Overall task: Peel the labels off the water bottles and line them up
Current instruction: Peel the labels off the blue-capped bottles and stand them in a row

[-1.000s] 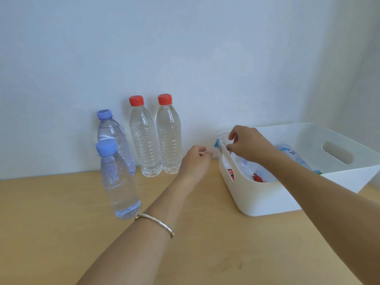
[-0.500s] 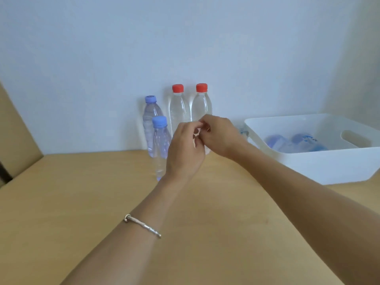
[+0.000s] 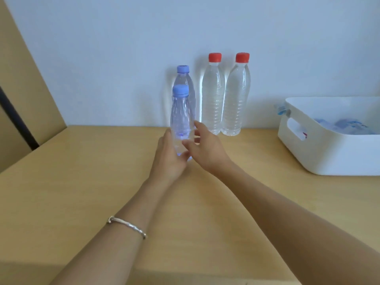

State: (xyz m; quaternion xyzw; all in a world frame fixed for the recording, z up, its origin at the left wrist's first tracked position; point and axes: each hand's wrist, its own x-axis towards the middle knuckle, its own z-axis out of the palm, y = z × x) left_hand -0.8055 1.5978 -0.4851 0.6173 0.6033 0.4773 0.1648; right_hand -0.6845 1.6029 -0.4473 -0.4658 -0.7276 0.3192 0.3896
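Your left hand [image 3: 168, 161] cups the lower part of the front blue-capped bottle [image 3: 181, 112] at the middle of the frame, with the thumb curled across it. Your right hand [image 3: 205, 153] has its fingers spread and nearly straight, touching the bottle's right side. The bottle is upright with no label, and your hands hide its base. Just behind it stands the rear blue-capped bottle [image 3: 185, 79]. To the right of that, two red-capped bottles [image 3: 212, 95] stand side by side at the wall. A white basket [image 3: 329, 159] sits on the table [image 3: 82, 182] at the right edge.

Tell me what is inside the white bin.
Blurred blue and clear plastic items show above the bin wall; a red bit shows through the handle slot. The wall hides the rest.
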